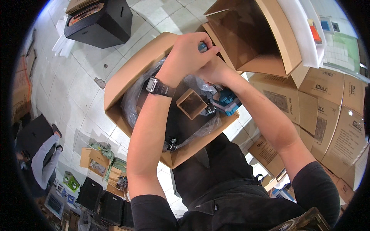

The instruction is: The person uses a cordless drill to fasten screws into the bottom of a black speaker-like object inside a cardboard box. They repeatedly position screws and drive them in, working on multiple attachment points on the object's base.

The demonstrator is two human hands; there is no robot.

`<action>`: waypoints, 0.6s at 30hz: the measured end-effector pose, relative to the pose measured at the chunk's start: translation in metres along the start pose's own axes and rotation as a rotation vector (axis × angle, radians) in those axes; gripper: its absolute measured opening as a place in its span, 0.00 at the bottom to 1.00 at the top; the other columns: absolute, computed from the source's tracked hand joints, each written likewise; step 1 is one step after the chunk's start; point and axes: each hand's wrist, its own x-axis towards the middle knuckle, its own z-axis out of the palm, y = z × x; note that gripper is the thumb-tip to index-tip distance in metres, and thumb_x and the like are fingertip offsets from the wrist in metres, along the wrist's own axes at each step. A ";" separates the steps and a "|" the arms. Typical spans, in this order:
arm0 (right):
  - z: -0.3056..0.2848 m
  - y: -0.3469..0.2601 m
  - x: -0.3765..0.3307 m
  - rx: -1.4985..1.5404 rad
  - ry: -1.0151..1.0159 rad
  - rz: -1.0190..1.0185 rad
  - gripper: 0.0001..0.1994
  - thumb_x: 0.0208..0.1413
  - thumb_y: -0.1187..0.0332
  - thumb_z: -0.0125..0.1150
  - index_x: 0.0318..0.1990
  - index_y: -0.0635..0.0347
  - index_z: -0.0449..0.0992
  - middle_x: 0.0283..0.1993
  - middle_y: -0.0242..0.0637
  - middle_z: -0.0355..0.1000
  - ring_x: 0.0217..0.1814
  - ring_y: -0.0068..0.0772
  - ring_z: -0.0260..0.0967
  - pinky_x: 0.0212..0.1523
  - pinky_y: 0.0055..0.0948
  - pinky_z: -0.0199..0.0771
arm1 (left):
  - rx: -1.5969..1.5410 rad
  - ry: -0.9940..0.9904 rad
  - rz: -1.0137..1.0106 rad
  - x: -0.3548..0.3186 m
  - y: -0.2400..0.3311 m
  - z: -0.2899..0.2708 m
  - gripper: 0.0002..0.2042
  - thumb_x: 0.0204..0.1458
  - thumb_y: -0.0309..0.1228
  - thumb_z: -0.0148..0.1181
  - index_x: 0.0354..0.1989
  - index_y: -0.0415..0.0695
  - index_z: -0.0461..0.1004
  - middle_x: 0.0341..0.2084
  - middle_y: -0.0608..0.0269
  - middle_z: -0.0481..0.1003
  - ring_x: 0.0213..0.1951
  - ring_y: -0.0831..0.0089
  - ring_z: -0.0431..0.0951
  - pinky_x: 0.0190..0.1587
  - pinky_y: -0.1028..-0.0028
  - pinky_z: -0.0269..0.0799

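My left hand, with a watch on its wrist, is closed with curled fingers around a small blue thing, mostly hidden. Against it, my right hand is closed too; its fingers are largely hidden, and I cannot make out what it holds. Both hands are above the far side of an open cardboard box lined with clear plastic. Inside the box lies a large black surface with a small open cardboard carton on it. Beside the carton sits a teal-and-black object, perhaps a tool.
A larger open cardboard box stands at the far right, next to white foam. Printed cartons are stacked along the right. A black cabinet is at the far left. Another person's legs show at the left edge.
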 end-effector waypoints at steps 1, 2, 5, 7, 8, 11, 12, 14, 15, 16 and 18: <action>0.000 0.000 0.000 0.015 -0.001 0.008 0.16 0.62 0.56 0.64 0.43 0.64 0.78 0.24 0.38 0.77 0.23 0.33 0.77 0.27 0.34 0.77 | -0.004 0.000 0.004 0.000 0.000 0.000 0.17 0.56 0.44 0.71 0.33 0.40 0.81 0.20 0.56 0.77 0.23 0.66 0.73 0.31 0.67 0.73; 0.000 -0.001 0.000 0.029 -0.002 0.016 0.17 0.61 0.56 0.66 0.43 0.64 0.78 0.24 0.36 0.75 0.22 0.29 0.74 0.24 0.31 0.74 | -0.004 -0.009 -0.010 -0.001 0.001 0.000 0.17 0.56 0.44 0.71 0.33 0.40 0.81 0.20 0.56 0.77 0.23 0.66 0.73 0.31 0.66 0.73; 0.002 0.003 0.001 0.047 0.006 0.030 0.19 0.60 0.55 0.68 0.42 0.65 0.77 0.24 0.33 0.74 0.21 0.24 0.70 0.22 0.29 0.70 | -0.008 -0.026 -0.039 0.000 0.004 0.000 0.17 0.56 0.45 0.71 0.33 0.40 0.81 0.20 0.55 0.77 0.23 0.65 0.73 0.32 0.66 0.73; 0.002 0.003 0.002 0.025 0.011 0.029 0.18 0.61 0.55 0.66 0.42 0.65 0.78 0.24 0.36 0.76 0.23 0.29 0.74 0.25 0.31 0.74 | -0.014 -0.025 -0.041 0.001 0.004 -0.001 0.17 0.56 0.45 0.71 0.33 0.40 0.81 0.20 0.54 0.77 0.24 0.64 0.74 0.32 0.66 0.73; 0.001 0.001 0.001 0.001 0.012 0.026 0.17 0.62 0.56 0.64 0.43 0.64 0.79 0.24 0.38 0.78 0.24 0.33 0.78 0.27 0.33 0.78 | -0.011 -0.028 -0.050 0.001 0.004 -0.001 0.18 0.56 0.45 0.71 0.33 0.40 0.81 0.21 0.54 0.77 0.24 0.64 0.74 0.32 0.66 0.73; 0.002 0.002 0.002 -0.014 0.009 0.013 0.17 0.63 0.56 0.62 0.44 0.63 0.79 0.25 0.40 0.80 0.25 0.37 0.82 0.29 0.36 0.81 | -0.004 -0.029 -0.060 0.001 0.003 -0.001 0.18 0.56 0.45 0.71 0.34 0.40 0.81 0.21 0.54 0.77 0.24 0.63 0.74 0.32 0.66 0.73; 0.002 0.002 0.003 -0.009 0.007 0.007 0.17 0.64 0.56 0.62 0.44 0.63 0.79 0.24 0.40 0.80 0.25 0.36 0.81 0.29 0.36 0.81 | 0.000 -0.023 -0.054 0.001 0.001 0.000 0.18 0.57 0.45 0.70 0.34 0.40 0.81 0.21 0.54 0.77 0.24 0.64 0.74 0.32 0.66 0.73; 0.001 0.003 0.004 -0.007 -0.005 0.015 0.16 0.64 0.57 0.62 0.45 0.63 0.79 0.25 0.40 0.80 0.24 0.36 0.81 0.28 0.36 0.81 | 0.002 -0.036 -0.075 0.002 0.003 0.000 0.18 0.57 0.45 0.70 0.34 0.40 0.81 0.21 0.54 0.77 0.24 0.65 0.74 0.32 0.66 0.73; 0.001 0.003 0.004 -0.005 -0.011 0.018 0.16 0.64 0.57 0.62 0.45 0.63 0.79 0.25 0.40 0.80 0.24 0.36 0.80 0.28 0.36 0.81 | 0.001 -0.054 -0.102 0.002 0.004 -0.001 0.18 0.57 0.45 0.70 0.34 0.40 0.81 0.21 0.54 0.77 0.24 0.65 0.75 0.32 0.66 0.74; 0.001 0.003 0.004 0.016 -0.005 0.019 0.15 0.64 0.58 0.63 0.45 0.63 0.79 0.25 0.40 0.80 0.24 0.36 0.80 0.28 0.35 0.81 | 0.002 -0.070 -0.128 0.003 0.006 -0.002 0.18 0.57 0.45 0.70 0.34 0.40 0.81 0.21 0.54 0.77 0.25 0.65 0.75 0.32 0.66 0.74; 0.002 0.003 0.003 0.059 0.009 0.022 0.15 0.63 0.60 0.63 0.46 0.64 0.79 0.26 0.41 0.80 0.24 0.35 0.80 0.27 0.35 0.81 | 0.008 -0.062 -0.114 0.004 0.003 0.000 0.18 0.57 0.45 0.70 0.34 0.40 0.81 0.22 0.55 0.78 0.25 0.66 0.75 0.32 0.66 0.74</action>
